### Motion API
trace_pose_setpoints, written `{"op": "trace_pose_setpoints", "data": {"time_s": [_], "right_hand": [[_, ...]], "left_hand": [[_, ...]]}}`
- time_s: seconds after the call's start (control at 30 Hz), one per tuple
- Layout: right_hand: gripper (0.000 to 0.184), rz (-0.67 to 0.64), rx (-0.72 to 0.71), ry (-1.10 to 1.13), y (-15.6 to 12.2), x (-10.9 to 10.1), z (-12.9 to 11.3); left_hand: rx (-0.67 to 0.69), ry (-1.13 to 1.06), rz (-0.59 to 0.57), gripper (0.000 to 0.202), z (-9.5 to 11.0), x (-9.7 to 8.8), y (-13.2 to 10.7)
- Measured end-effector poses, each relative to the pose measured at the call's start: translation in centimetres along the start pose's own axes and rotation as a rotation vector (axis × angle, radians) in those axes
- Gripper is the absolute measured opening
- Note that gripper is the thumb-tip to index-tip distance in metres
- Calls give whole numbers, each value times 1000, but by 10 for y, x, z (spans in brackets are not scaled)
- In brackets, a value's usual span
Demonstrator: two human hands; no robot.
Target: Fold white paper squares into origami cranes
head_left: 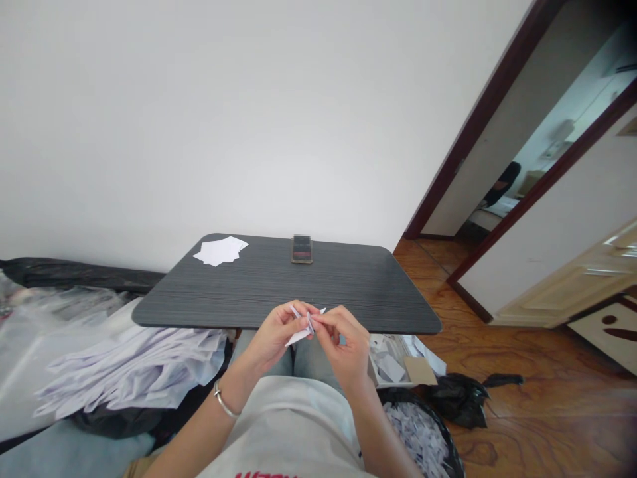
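Observation:
Between my two hands, just above the table's front edge, is a small piece of folded white paper [300, 334] with pointed ends sticking out. My left hand [281, 330] pinches its left part between thumb and fingers. With thumb and forefinger, my right hand [344, 338] grips the other side, fingertips almost touching the left ones. The fingers cover the middle of the folds. A stack of white paper sheets [220, 251] lies at the far left of the dark table [348, 282].
A phone [301, 249] lies at the table's back. White fabric or paper [139, 372] is heaped on the left. On the right stand a box of paper pieces [391, 362] and a black-lined bin [418, 431] full of small folded papers. A black bag [460, 398] lies on the floor.

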State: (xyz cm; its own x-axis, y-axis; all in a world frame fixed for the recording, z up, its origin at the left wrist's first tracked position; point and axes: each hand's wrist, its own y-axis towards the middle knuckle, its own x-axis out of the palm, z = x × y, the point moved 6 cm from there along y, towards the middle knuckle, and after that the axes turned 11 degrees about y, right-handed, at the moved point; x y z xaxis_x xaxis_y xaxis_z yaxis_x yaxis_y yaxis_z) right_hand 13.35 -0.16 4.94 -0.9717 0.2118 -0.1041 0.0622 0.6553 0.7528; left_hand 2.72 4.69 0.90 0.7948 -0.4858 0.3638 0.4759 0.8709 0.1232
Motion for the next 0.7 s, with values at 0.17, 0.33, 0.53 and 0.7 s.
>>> {"op": "trace_pose_setpoints", "data": {"time_s": [0.17,0.33,0.53,0.7], "right_hand": [[10,-6,20,-5,1,0,1],[10,-29,38,-15,2,1,4],[11,-56,57,-18,2,1,4],[11,-53,49,-19,2,1,3]], "left_hand": [[21,28,-9,16,2,1,0],[18,62,-22,16,0,0,0],[41,102,-12,19,-1,-1,1],[41,120,-19,19,0,-1,1]]}}
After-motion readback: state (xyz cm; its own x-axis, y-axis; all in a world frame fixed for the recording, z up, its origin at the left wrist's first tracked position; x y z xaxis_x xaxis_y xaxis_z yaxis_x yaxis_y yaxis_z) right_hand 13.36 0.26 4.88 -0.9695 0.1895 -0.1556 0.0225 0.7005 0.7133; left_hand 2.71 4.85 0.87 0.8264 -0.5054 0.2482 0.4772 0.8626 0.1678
